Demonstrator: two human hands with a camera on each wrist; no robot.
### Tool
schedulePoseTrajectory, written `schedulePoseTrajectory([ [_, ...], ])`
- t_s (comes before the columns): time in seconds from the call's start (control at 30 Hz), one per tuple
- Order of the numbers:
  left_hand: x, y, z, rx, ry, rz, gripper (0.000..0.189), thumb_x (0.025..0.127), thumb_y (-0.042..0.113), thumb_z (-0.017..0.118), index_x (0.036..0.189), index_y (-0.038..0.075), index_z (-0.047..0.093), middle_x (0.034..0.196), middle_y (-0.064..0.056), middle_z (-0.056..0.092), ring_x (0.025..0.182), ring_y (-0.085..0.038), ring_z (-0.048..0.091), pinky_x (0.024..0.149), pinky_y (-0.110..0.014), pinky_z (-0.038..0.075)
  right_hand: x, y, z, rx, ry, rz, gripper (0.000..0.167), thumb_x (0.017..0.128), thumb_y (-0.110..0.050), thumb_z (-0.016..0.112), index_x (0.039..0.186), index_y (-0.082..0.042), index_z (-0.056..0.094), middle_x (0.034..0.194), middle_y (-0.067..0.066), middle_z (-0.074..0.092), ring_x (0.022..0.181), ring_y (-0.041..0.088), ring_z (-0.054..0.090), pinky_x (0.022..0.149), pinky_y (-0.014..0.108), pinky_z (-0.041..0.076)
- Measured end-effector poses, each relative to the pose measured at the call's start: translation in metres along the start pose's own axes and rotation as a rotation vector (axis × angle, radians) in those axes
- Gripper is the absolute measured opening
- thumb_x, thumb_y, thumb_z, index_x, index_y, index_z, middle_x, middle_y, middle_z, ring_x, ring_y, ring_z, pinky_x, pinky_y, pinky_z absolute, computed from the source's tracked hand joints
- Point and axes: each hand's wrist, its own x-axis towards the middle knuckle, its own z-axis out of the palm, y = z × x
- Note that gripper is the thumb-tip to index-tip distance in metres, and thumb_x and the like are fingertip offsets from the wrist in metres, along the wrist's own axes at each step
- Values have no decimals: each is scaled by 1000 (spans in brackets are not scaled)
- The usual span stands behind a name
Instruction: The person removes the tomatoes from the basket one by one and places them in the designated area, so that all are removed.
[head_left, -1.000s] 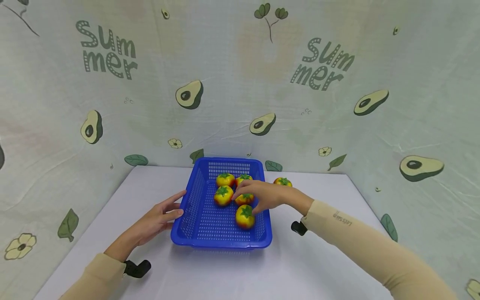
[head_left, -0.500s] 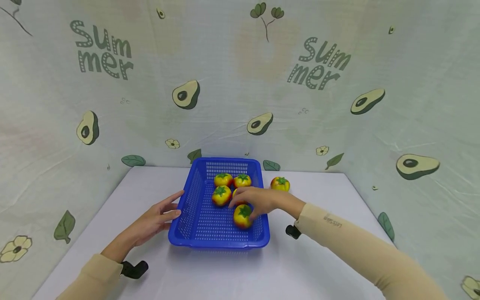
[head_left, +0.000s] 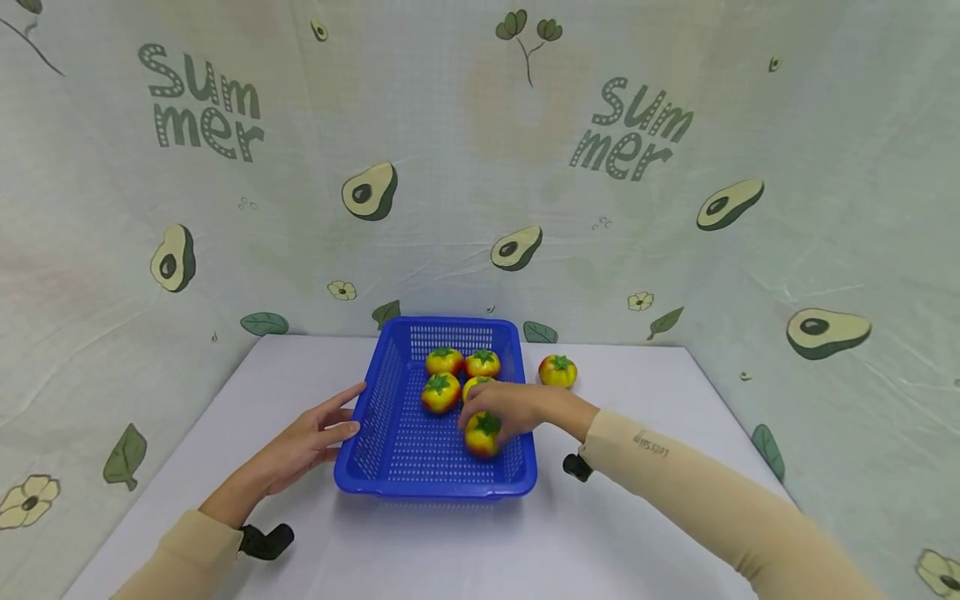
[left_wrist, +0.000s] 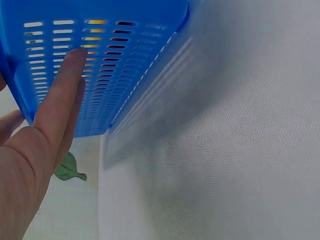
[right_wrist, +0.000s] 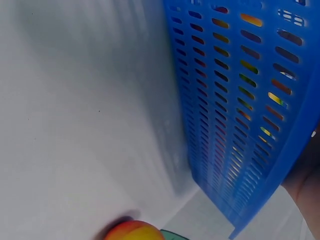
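Observation:
A blue perforated plastic basket (head_left: 435, 482) stands on the table, with several yellow-red fruits with green leafy tops inside. My right hand (head_left: 510, 408) reaches over its right wall and grips the front fruit (head_left: 482, 437) between thumb and fingers. Just behind that hand a second fruit (head_left: 477, 385) is partly covered. Two more at the back and one left fruit (head_left: 440, 392) sit apart from the hand. My left hand (head_left: 311, 437) rests against the basket's left side, its fingers extended; in the left wrist view, fingers (left_wrist: 62, 95) lie along the slotted wall. In the right wrist view the wall hides the grip.
One more fruit (head_left: 558, 372) lies on the white table (head_left: 600, 533) to the right of the basket. Behind the table hangs a printed cloth (head_left: 450, 125) with avocados and lettering. Each wrist carries a small black camera.
My right hand has come down and closed its fingers round the front fruit. The left hand stays at the basket's side. The whole head view has shifted slightly.

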Motion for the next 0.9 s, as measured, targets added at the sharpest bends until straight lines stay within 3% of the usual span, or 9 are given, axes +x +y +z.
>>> schedulePoseTrajectory([
  [0.23,0,1,0,2,4,-6,79,108,32,64,172,27,18,161,-29,34,134,-37,57,105,-51,56,4,1,3,-17,6,14,46,89,-9,87,132,-20,75,130,-2,64,124,16,58,107,25,51],
  [0.47,0,1,1,2,19,-28,79,108,33,64,172,28,19,162,-28,34,136,-38,56,106,-50,56,8,2,6,-45,19,14,40,90,-19,88,128,-22,76,123,-4,64,117,14,57,106,26,51],
  [0.9,-2,3,2,11,15,-13,79,108,34,64,172,27,18,163,-29,33,137,-40,55,106,-51,56,9,0,6,-40,13,38,43,92,-24,86,133,-22,74,133,-3,65,123,14,57,111,33,50],
])
